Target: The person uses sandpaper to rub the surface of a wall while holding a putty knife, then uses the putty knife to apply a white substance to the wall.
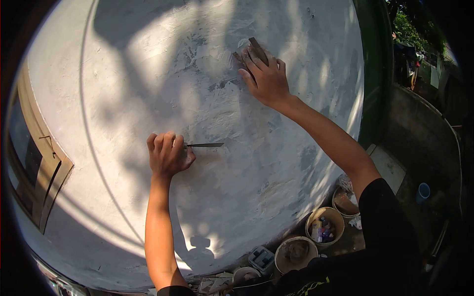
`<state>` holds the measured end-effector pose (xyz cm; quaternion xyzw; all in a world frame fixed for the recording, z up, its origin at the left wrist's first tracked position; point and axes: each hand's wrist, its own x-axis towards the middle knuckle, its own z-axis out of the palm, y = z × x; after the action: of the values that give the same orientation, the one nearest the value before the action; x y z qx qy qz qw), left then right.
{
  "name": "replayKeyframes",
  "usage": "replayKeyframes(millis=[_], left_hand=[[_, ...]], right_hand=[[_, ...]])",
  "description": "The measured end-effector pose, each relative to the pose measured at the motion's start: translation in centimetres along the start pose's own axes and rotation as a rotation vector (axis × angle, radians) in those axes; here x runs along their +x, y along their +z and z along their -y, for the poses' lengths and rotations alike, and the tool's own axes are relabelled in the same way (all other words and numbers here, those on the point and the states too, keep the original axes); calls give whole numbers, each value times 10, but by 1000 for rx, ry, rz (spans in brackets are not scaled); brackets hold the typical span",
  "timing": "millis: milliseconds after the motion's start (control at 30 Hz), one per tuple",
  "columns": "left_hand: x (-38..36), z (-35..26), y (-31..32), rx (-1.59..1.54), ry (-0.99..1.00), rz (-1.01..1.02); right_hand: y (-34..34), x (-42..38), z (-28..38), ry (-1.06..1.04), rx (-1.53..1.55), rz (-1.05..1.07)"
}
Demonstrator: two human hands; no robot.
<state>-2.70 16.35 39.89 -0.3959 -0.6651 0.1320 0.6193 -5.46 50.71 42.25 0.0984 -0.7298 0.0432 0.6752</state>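
My left hand is closed in a fist round a putty knife. The thin dark blade of the putty knife points right, seen nearly edge-on close to the wall. Higher up and to the right, my right hand grips a dark brown sanding block, with fingers along it and the thumb at its left side. The block lies against the wall, whose white plaster is rough and patchy, with grey spots near the right hand. My palm hides part of the block.
A wooden window frame borders the wall at left. Along its foot stand buckets: one with mixed items, one with residue, and another farther right. A blue cup stands at right. A dark green edge bounds the wall.
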Motion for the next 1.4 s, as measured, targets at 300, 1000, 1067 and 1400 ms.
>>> replayKeyframes(millis=[300, 1000, 1067, 1400], left_hand=[[47, -63, -14, -324, -481, 24], [182, -115, 24, 54, -493, 189], [190, -119, 30, 49, -507, 172], [207, -130, 38, 37, -586, 133]], right_hand=[[-26, -15, -29, -13, 305, 224], [-254, -537, -114, 1056, 338, 813], [-252, -551, -125, 1033, 285, 790], [-199, -522, -148, 894, 341, 832]])
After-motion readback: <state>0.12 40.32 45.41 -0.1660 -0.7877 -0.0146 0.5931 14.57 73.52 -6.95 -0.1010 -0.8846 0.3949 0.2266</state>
